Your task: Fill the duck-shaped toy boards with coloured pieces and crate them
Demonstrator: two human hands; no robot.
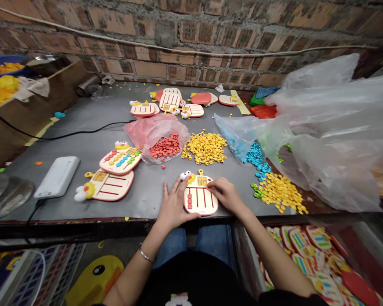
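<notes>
On the flat grey tabletop [64, 145], a cream, big-eyed plastic toy board [200, 196]. Steadied by the left hand [175, 207], spread wide; touched by the right hand [227, 194], hard to tell if gripping anything. Could slide if pushed hard.

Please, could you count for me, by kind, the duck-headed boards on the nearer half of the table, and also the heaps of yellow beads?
Board showing four bead colours: 1
Board showing only red beads: 1
Board showing no beads: 1
Yellow bead heaps: 2
Total: 5
</notes>
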